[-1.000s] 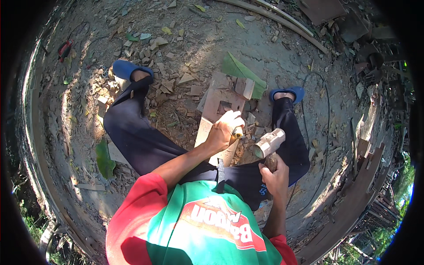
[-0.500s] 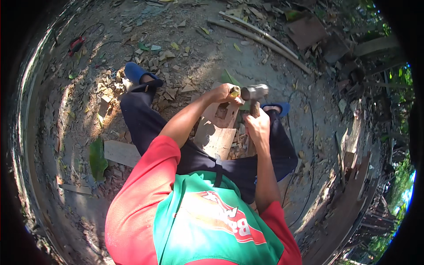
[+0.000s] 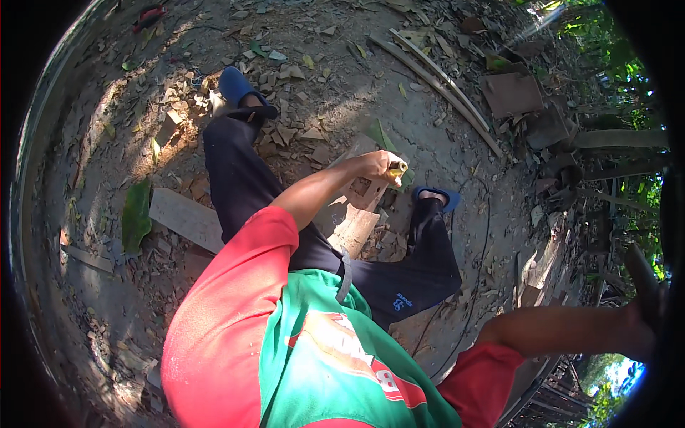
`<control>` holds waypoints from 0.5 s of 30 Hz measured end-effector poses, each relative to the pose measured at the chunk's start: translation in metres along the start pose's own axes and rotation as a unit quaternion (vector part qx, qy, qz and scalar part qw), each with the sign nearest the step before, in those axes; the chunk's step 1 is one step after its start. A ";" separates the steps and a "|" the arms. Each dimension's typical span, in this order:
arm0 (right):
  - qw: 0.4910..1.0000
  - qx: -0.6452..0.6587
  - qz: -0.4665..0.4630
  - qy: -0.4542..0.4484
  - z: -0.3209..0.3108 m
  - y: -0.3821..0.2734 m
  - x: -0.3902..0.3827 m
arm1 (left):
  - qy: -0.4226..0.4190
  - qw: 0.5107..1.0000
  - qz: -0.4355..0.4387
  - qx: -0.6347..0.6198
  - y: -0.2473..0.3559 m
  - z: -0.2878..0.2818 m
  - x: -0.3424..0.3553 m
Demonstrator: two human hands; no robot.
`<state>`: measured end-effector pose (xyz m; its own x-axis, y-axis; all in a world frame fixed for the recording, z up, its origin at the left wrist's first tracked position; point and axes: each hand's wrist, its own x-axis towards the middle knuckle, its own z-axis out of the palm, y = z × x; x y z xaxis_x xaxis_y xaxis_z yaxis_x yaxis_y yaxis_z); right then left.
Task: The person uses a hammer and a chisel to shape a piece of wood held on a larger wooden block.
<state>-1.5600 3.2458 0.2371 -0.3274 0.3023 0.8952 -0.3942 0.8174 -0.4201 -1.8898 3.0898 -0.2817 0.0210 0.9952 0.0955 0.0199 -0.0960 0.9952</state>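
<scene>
My left hand [image 3: 374, 167] is closed around a chisel with a yellow handle [image 3: 397, 167]. It holds the chisel over a pale wooden board [image 3: 351, 222] lying between my legs. My right arm stretches far out to the lower right. There my right hand [image 3: 640, 329] grips the handle of a mallet [image 3: 644, 279], which looks dark against the picture's rim. The mallet is well apart from the chisel and the board.
I sit on bare dirt strewn with wood chips. A loose plank [image 3: 184, 217] and a green leaf [image 3: 135, 214] lie to my left. Long bamboo sticks [image 3: 444, 80] lie ahead, and a thin cable [image 3: 486, 239] loops by my right leg. Blue sandals [image 3: 239, 87] are on my feet.
My right hand has swung the mallet away from the chisel, out to the far right. My left hand stays on the chisel at the board. The view has tilted.
</scene>
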 end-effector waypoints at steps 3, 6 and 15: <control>0.973 -0.099 0.208 0.022 0.120 0.059 -0.161 | 0.002 0.998 -0.007 0.063 -0.001 -0.006 0.001; 0.849 -0.174 0.459 -0.198 0.250 0.114 -0.340 | 0.031 0.996 0.063 0.051 -0.022 -0.002 -0.006; 0.688 -0.138 0.664 -0.258 0.214 0.084 -0.433 | -0.017 0.990 -0.053 -0.131 -0.027 -0.013 0.011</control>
<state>-1.6349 3.0785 -0.2180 -0.5302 0.7168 -0.4529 0.7022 0.0718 -0.7084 -1.9035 3.1034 -0.3077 0.0663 0.9978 -0.0059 -0.2363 0.0214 0.9715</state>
